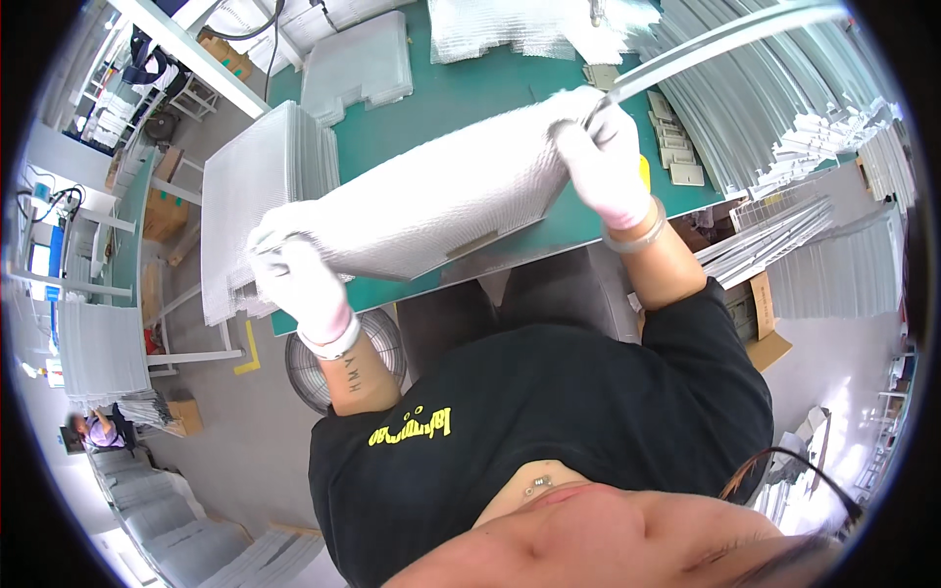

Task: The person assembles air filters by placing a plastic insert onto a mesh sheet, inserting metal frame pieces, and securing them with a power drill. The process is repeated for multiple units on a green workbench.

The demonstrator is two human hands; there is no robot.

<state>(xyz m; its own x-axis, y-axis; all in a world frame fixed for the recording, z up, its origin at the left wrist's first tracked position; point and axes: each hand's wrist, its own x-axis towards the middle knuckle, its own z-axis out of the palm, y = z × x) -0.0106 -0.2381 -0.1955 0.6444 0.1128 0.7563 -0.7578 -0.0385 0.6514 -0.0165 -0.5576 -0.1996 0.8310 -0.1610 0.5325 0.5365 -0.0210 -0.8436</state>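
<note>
Both my hands wear white gloves. Between them, above the front of the green tabletop (392, 137), a silvery textured mesh sheet (441, 191) is held up at a slant, its right end higher in the picture. My left hand (302, 292) is closed on the sheet's left end, beside a stack of similar mesh sheets (253, 167). At the opposite end, my right hand (606, 162) pinches the upper right corner, thumb toward me. A small beige strip (472, 244) shows at the sheet's lower edge. The fingers behind the sheet are partly hidden.
More mesh sheets (358, 64) lie at the far left of the table, others (500, 27) at the far middle. Small beige plates (676, 152) line the right side, near long pale strips (755, 93). A metal bar (725, 51) crosses the upper right. A round fan (304, 367) stands below.
</note>
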